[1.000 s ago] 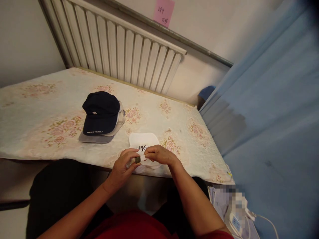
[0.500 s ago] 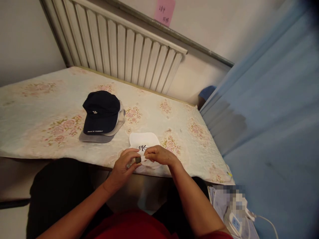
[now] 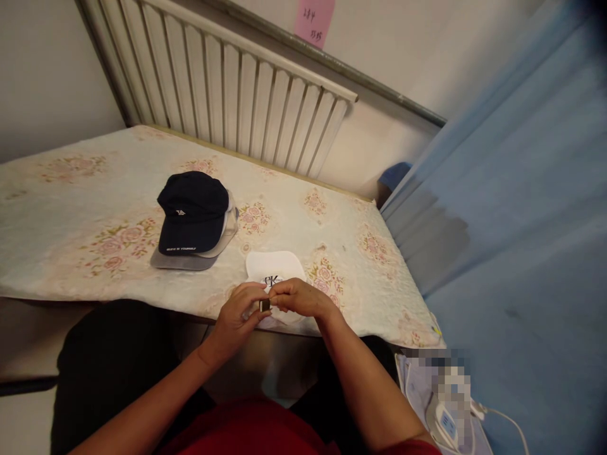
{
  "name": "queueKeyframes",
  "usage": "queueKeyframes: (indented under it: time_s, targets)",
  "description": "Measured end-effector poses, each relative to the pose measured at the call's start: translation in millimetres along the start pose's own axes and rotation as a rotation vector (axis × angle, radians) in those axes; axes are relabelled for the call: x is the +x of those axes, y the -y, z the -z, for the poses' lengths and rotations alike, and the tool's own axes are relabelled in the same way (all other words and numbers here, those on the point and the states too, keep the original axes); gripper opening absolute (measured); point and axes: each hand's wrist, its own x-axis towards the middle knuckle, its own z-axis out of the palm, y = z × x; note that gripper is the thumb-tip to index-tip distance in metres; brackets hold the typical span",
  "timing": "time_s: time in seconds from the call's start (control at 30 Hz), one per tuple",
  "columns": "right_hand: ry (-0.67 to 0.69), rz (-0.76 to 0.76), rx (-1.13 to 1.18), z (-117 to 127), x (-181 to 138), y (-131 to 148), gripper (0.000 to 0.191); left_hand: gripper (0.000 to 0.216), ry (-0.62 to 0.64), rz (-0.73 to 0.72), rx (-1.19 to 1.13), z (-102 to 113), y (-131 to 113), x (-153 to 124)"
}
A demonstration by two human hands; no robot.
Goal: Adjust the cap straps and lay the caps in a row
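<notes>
White baseball cap [image 3: 274, 262]: lower middle of the frame, near the bed's front edge, black letter logo showing; its lower part is behind the hands, so I can't be sure which way its long axis runs.
Small dark clasp [image 3: 265, 306]: between the two hands, just below the logo; whether it is joined to the cap is hidden from me.
Left hand [image 3: 239, 309]: left of the clasp, thumb and fingertips slightly parted, gripping it.
Right hand [image 3: 298, 297]: right of the clasp, fingertips pinched close together and meeting its edge; what they hold, I can't tell. Both hands are about equally near.
Navy cap [image 3: 192, 212]: left of centre, well apart from the hands, stacked over paler headwear with a grey brim [image 3: 183, 262].
Bed [image 3: 289, 218]: pale floral cover, slightly rumpled.
Room: white radiator [image 3: 232, 95] at upper left, pink note [image 3: 314, 22] at top centre, blue curtain [image 3: 502, 208] down the right.
</notes>
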Motion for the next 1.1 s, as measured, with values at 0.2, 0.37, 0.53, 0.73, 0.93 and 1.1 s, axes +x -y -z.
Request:
queueKeyframes:
  time_s: [0.2,0.37,0.53,0.73,0.93,1.1]
  targets:
    - [-0.044,-0.037,0.126,0,-4,2,0.014,0.02,-0.011,-0.005,0.004,3,-2,2]
    - [-0.113,-0.075,0.056,7,-14,3,0.012,0.013,-0.004,0.014,0.005,3,-3,4]
    - [-0.123,-0.094,0.019,7,-14,2,0.01,0.016,-0.02,-0.007,0.012,-1,-1,4]
    - [-0.112,-0.036,0.021,-1,-4,7,0.008,0.022,-0.037,-0.054,0.003,0,0,5]
    - [-0.163,-0.041,-0.022,8,-13,7,0.009,0.017,-0.032,-0.011,0.008,4,-2,5]
    - [-0.186,-0.131,-0.035,12,-20,8,0.005,0.017,-0.027,0.031,-0.003,2,0,4]
